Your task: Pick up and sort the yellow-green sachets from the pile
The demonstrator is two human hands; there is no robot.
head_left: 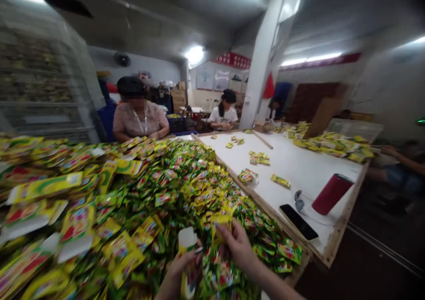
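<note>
My left hand grips an upright yellow and white bag near the bottom edge of the head view. Its fingers wrap around the bag's middle. My right hand pinches a small yellow sachet just to the right of the bag's open top. Both hands hover over a big heap of small green and yellow sachets that covers the table in front of me. Larger yellow bags lie piled on the left part of the heap.
A white table with a wooden rim holds a few sachet stacks, a red cylinder, a black phone and glasses. Three people sit at the far side. A white pillar stands behind. Wire racks fill the left.
</note>
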